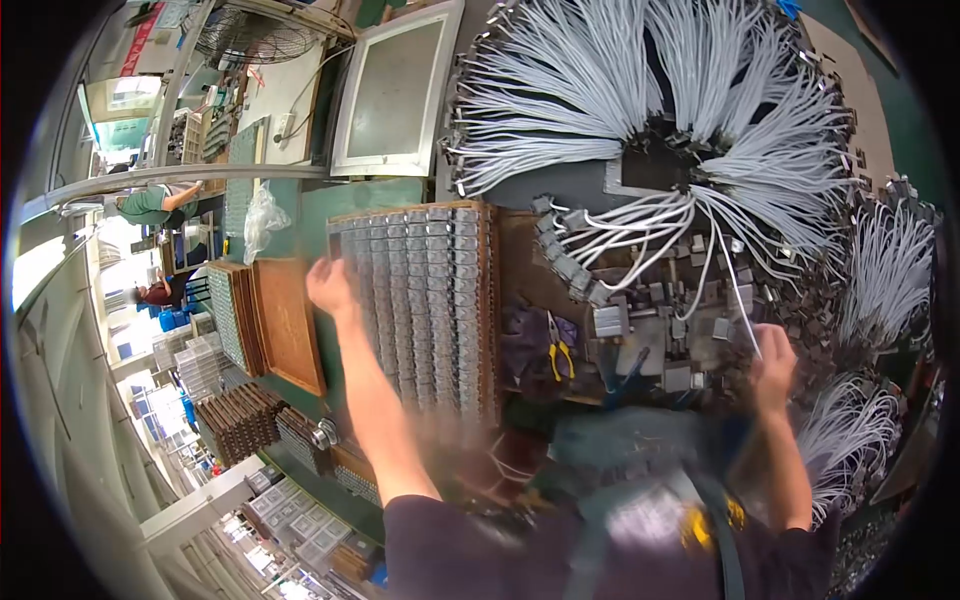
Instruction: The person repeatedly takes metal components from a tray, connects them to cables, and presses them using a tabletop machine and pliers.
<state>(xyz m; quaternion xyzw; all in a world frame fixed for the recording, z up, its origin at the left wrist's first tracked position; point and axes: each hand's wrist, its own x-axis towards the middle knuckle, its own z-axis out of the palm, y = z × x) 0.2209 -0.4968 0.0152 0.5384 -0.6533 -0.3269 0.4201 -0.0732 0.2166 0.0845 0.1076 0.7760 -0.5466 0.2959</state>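
My left hand (332, 287) reaches to the far left corner of a tray of metal parts (415, 300). Its fingers are pinched together at the end of a row, and what they hold there is blurred. The tray carries many small grey metal housings in neat rows. On the other side, my right hand (774, 368) is closed on a white cable (738, 290), which runs up toward a large fanned bundle of white cables (570, 90). Loose metal blocks (677, 375) lie on the work surface between my hands.
Yellow-handled pliers (560, 350) rest on a dark cloth beside the tray. More cable bundles (885, 270) stand at the right. A brown wooden board (287, 320) and stacked trays (237, 418) sit at the left. Another person (150, 205) is in the background.
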